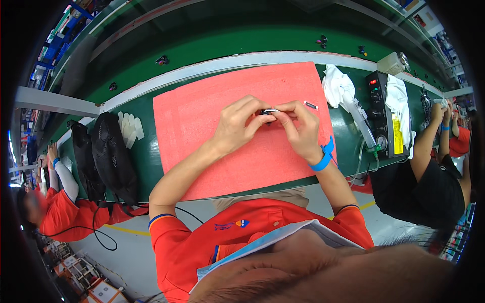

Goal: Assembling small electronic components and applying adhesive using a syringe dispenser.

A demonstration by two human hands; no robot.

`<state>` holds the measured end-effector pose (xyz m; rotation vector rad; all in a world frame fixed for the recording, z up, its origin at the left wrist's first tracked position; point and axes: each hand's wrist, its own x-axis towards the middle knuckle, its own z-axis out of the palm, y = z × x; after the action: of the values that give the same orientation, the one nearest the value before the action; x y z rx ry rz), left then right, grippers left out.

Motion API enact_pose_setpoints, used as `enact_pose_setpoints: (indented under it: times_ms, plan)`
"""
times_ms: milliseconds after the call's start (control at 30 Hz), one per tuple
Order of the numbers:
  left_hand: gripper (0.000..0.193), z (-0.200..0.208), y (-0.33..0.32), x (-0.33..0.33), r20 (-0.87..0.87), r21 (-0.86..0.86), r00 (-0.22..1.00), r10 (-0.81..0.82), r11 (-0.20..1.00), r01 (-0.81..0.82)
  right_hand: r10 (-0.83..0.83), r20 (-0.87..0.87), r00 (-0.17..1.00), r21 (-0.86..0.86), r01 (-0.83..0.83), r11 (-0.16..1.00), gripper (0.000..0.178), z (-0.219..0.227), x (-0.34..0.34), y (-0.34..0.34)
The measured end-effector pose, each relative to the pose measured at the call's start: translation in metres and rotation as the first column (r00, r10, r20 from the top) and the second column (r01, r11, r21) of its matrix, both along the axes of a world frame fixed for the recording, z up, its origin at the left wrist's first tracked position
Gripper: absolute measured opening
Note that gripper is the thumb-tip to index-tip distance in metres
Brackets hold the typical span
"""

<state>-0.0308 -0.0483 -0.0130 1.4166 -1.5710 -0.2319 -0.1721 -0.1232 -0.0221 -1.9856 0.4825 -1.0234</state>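
Both my hands meet above a pink foam mat (217, 171) on the green bench. Between their fingertips is a small black part with a shiny silver edge (270, 110); its exact kind is too small to make out. My left hand (237, 121) pinches it from the left, thumb and forefinger closed. From the right, my right hand (301, 129) pinches its other end, and a blue wrist strap (322, 157) circles that wrist. Another small dark part with a pale rim (310, 105) lies on the mat just beyond my right hand.
Right of the mat lie a white cloth (337, 86), a pale handheld tool (361, 121) and a black control box (376, 96). A black mesh bag (112, 156) and white finger-shaped pieces (131, 129) sit left. Small parts (162, 60) dot the green surface beyond the white rail. Co-workers sit either side.
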Motion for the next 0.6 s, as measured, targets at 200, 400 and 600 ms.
enact_pose_setpoints:
  times_ms: [200, 400, 600]
  plan:
    - [0.018, -0.0012, 0.0017, 0.0008, -0.043, 0.06, 0.999, 0.016, 0.998, -0.014, 0.042, 0.006, 0.999, 0.314, -0.042, 0.948, 0.009, 0.0058, -0.0028, -0.0053]
    - [0.018, -0.0051, -0.0019, -0.0024, -0.134, 0.043, 0.991, 0.008, 0.999, -0.002, 0.11, 0.054, 0.992, 0.519, -0.122, 0.846, 0.013, 0.0005, -0.0042, -0.0101]
    - [0.018, -0.0055, -0.0014, -0.0036, -0.111, 0.036, 0.994, 0.021, 0.999, -0.017, 0.128, 0.082, 0.988, 0.542, -0.152, 0.827, 0.016, 0.0012, -0.0048, -0.008]
